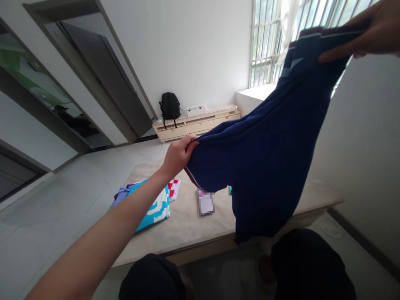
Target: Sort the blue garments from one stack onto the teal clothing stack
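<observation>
Navy garment (268, 166): my left hand (178, 156) and right hand (368, 33) pinched it, spread aloft above the table (187, 225), folded clothes (150, 204) at nine o'clock.

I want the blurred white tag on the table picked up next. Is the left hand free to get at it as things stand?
Probably not right away: the left hand is pinching the dark blue garment, held above the small white tag on the beige table. Nothing covers the tag.

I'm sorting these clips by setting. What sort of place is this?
Probably a sparsely furnished room in a home: a low cabinet with a backpack on it, a barred window, and folded clothes on a table.
</observation>
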`<move>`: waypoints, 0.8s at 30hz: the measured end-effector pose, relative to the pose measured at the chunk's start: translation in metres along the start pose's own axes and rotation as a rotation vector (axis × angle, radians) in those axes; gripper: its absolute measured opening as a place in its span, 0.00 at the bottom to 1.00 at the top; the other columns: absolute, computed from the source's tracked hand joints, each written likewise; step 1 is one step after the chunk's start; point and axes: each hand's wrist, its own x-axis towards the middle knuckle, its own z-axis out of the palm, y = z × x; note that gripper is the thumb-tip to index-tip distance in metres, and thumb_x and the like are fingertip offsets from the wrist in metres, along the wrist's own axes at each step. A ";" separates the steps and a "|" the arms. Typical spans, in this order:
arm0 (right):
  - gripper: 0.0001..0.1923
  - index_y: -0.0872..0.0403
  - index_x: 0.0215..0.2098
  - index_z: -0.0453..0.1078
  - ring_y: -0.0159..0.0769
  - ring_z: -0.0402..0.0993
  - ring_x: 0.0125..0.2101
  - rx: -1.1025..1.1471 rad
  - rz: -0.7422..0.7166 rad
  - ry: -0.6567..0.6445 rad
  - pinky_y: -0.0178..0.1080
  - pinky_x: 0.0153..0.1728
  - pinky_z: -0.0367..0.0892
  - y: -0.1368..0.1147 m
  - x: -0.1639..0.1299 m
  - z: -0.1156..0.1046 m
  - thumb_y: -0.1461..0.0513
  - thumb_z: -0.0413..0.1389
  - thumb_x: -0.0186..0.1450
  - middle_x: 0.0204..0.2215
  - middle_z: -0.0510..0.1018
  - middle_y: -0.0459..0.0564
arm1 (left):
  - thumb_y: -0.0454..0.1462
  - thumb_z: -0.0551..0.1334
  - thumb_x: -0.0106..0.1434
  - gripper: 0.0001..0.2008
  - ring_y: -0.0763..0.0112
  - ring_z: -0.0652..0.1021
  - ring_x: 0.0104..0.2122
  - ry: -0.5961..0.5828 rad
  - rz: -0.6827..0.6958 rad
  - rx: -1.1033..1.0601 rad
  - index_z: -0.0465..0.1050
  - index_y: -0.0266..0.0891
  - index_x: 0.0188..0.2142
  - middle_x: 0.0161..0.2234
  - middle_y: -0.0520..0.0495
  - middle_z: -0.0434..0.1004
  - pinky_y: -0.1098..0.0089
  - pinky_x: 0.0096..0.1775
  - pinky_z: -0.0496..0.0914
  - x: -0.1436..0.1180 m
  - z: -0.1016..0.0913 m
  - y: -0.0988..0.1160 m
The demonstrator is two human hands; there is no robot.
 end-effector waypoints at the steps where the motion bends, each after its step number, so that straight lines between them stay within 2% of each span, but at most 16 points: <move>1: 0.56 0.71 0.44 0.78 0.56 0.71 0.50 -0.081 0.001 -0.020 0.45 0.28 0.56 0.001 0.013 0.007 0.35 0.32 0.48 0.41 0.76 0.51 | 0.46 0.57 0.72 0.14 0.65 0.81 0.39 0.000 -0.013 -0.018 0.77 0.41 0.45 0.39 0.50 0.84 0.71 0.42 0.71 0.009 0.011 -0.003; 3: 0.56 0.72 0.48 0.77 0.56 0.72 0.49 -0.262 -0.017 -0.060 0.45 0.28 0.58 -0.001 0.038 0.027 0.35 0.36 0.49 0.43 0.76 0.53 | 0.45 0.58 0.72 0.14 0.65 0.81 0.38 -0.008 -0.047 -0.055 0.77 0.40 0.44 0.38 0.49 0.84 0.71 0.41 0.71 0.029 0.036 -0.014; 4: 0.54 0.74 0.49 0.76 0.55 0.72 0.48 -0.270 -0.053 -0.068 0.44 0.29 0.59 -0.003 0.051 0.040 0.36 0.39 0.50 0.42 0.76 0.54 | 0.45 0.58 0.71 0.14 0.65 0.81 0.37 -0.016 -0.066 -0.070 0.77 0.41 0.44 0.38 0.49 0.84 0.72 0.41 0.70 0.038 0.050 -0.022; 7: 0.51 0.79 0.49 0.74 0.47 0.74 0.47 -0.190 -0.154 -0.090 0.37 0.30 0.60 -0.012 0.089 0.091 0.39 0.48 0.51 0.39 0.78 0.54 | 0.45 0.58 0.71 0.13 0.65 0.81 0.35 -0.064 -0.124 -0.084 0.77 0.41 0.44 0.36 0.49 0.83 0.71 0.39 0.69 0.061 0.094 -0.053; 9: 0.49 0.81 0.47 0.73 0.42 0.75 0.47 -0.116 -0.166 -0.110 0.31 0.30 0.58 -0.019 0.114 0.131 0.41 0.51 0.51 0.38 0.79 0.53 | 0.45 0.57 0.71 0.13 0.65 0.80 0.34 -0.108 -0.168 -0.060 0.77 0.42 0.44 0.35 0.49 0.83 0.71 0.37 0.68 0.073 0.124 -0.079; 11: 0.48 0.84 0.43 0.71 0.40 0.74 0.48 -0.081 -0.173 -0.131 0.28 0.28 0.56 -0.024 0.136 0.172 0.42 0.49 0.52 0.37 0.79 0.53 | 0.44 0.57 0.71 0.12 0.64 0.80 0.33 -0.141 -0.212 -0.024 0.78 0.42 0.43 0.34 0.48 0.83 0.70 0.35 0.67 0.082 0.152 -0.107; 14: 0.47 0.89 0.34 0.68 0.38 0.74 0.48 -0.046 -0.169 -0.140 0.29 0.27 0.56 -0.025 0.164 0.226 0.46 0.38 0.57 0.36 0.78 0.55 | 0.42 0.59 0.70 0.10 0.63 0.79 0.31 -0.164 -0.267 0.025 0.78 0.43 0.41 0.31 0.48 0.83 0.70 0.32 0.64 0.093 0.186 -0.149; 16: 0.45 0.89 0.31 0.68 0.38 0.74 0.48 0.000 -0.143 -0.128 0.29 0.29 0.58 -0.021 0.176 0.255 0.47 0.36 0.58 0.35 0.78 0.55 | 0.41 0.60 0.69 0.09 0.62 0.79 0.31 -0.172 -0.303 0.058 0.79 0.44 0.40 0.30 0.48 0.82 0.69 0.31 0.62 0.099 0.202 -0.174; 19: 0.42 0.85 0.34 0.70 0.38 0.76 0.45 0.059 -0.114 -0.113 0.29 0.31 0.60 -0.012 0.186 0.286 0.46 0.47 0.55 0.35 0.79 0.54 | 0.40 0.61 0.69 0.08 0.62 0.77 0.31 -0.163 -0.346 0.097 0.79 0.43 0.40 0.31 0.47 0.83 0.69 0.31 0.61 0.107 0.217 -0.205; 21: 0.42 0.84 0.35 0.70 0.36 0.77 0.43 0.086 -0.118 -0.106 0.28 0.30 0.60 -0.011 0.188 0.298 0.45 0.50 0.54 0.36 0.79 0.52 | 0.40 0.62 0.68 0.08 0.64 0.76 0.31 -0.152 -0.363 0.110 0.79 0.41 0.40 0.32 0.46 0.83 0.69 0.32 0.62 0.113 0.223 -0.221; 24: 0.43 0.85 0.39 0.70 0.36 0.78 0.41 0.127 -0.135 -0.083 0.29 0.29 0.59 -0.020 0.187 0.307 0.45 0.49 0.54 0.36 0.77 0.51 | 0.40 0.63 0.68 0.08 0.67 0.74 0.30 -0.137 -0.362 0.115 0.79 0.38 0.40 0.32 0.46 0.83 0.69 0.34 0.63 0.119 0.229 -0.238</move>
